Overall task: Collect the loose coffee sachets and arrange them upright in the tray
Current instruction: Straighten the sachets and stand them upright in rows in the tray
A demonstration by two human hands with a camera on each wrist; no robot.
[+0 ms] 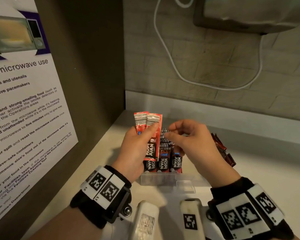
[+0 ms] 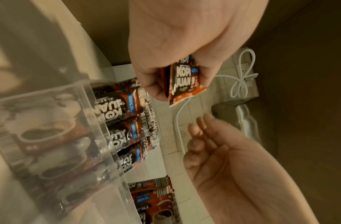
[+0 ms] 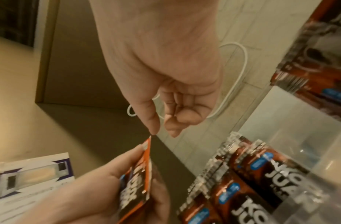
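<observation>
My left hand (image 1: 145,132) grips a small stack of red-and-black Kopi Juan sachets (image 1: 150,135), held upright above the tray's left side. The clear plastic tray (image 1: 163,179) stands on the counter with rows of sachets (image 1: 169,161) upright inside it. My right hand (image 1: 170,131) hovers over those rows, thumb and forefinger extended toward the held stack, and holds nothing. The left wrist view shows the held sachets (image 2: 184,81) in my left hand (image 2: 180,83) and the empty right hand (image 2: 200,128). In the right wrist view my right hand's (image 3: 163,128) thumb tip is just above the held stack (image 3: 139,174).
Several loose sachets (image 1: 222,149) lie on the counter right of the tray, also in the left wrist view as loose sachets (image 2: 156,197). A microwave-use poster (image 1: 24,110) covers the left wall. A white cable (image 1: 180,75) hangs on the tiled back wall under an appliance (image 1: 249,13).
</observation>
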